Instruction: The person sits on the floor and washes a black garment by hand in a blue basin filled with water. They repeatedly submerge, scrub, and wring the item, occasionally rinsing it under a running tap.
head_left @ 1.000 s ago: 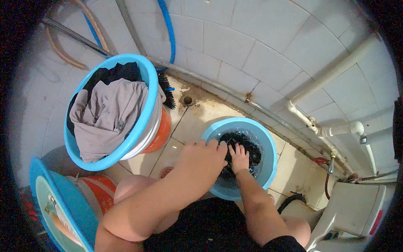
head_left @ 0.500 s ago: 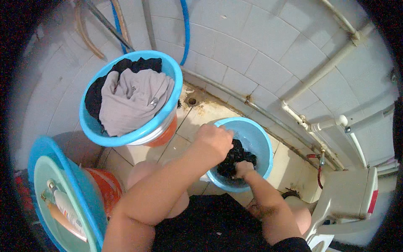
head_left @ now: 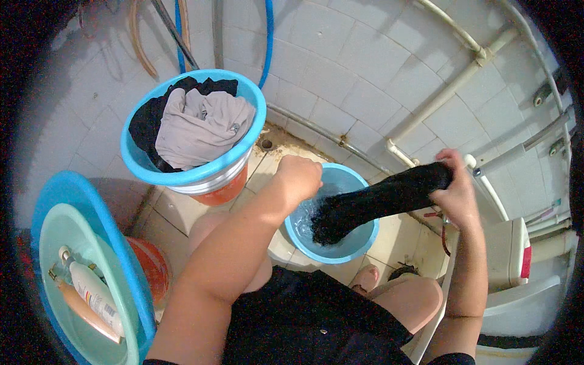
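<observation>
My right hand [head_left: 456,191] grips one end of a long piece of black cloth [head_left: 392,194] and holds it up to the right of a light blue basin [head_left: 367,232] on the floor. The cloth's lower end hangs into the basin, where water shows around it. At the basin's upper left rim is my left hand [head_left: 301,176], its fingers curled closed. What those fingers hold, if anything, is hidden behind the hand.
A blue tub [head_left: 258,131] of grey and black clothes stands on an orange-red bucket [head_left: 225,193]. At left, a pale green basin [head_left: 48,237] with bottles sits in a larger blue one [head_left: 115,243]. A white toilet [head_left: 508,255] and wall pipes [head_left: 444,109] flank the right.
My right hand has risen up and to the right, drawing the black cloth partly out of the basin into a stretched length. My left hand stays by the rim, slightly farther left.
</observation>
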Demonstrator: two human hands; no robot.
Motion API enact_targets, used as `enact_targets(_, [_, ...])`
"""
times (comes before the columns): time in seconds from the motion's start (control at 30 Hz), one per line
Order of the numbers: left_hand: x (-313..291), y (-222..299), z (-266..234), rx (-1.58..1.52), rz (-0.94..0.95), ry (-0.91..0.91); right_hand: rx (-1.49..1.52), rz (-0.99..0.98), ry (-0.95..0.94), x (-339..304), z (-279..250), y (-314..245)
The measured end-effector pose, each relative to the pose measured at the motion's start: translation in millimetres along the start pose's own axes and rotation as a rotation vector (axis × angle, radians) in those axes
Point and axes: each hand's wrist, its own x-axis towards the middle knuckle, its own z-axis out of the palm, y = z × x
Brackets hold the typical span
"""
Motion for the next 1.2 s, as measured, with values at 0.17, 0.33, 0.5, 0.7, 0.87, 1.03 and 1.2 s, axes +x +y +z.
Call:
enact_targets(0.17, [-7.2,-6.0,-1.8,-0.015,0.015,0.072,0.016,-0.22,0.039,13.8,1.2,0.6])
enact_targets(0.33, [-10.5,1.6,-11.3,-0.085,0.034,0.056,0.045,-0.088,-0.345,27.4,98.0,62.8])
enact_targets(0.5, [-4.5,0.4,-13.1,-0.069,0.028,0.0,-0.108,-0.019,-0.455,14.6,252.2,150.0])
enact_targets(0.7, [1.3,-11.0,-10.1,-0.075,0.046,0.013,-0.301,0.065,-0.647,-14.9,353.4,174.7])
enact_targets(0.87, [11.1,-12.8,-16.9,-0.084,-0.002,-0.114,-0.421,0.067,-0.688,-11.4,400.7,183.6])
enact_targets(1.03, [21.4,-12.4,-15.1,-0.057,0.092,-0.016,-0.41,0.212,-0.739,36.7,434.9,208.8])
enact_targets(1.2, [17.5,-8.7,-6.5,-0.024,0.066,-0.039,-0.355,0.108,-0.682,64.2,431.9,214.9])
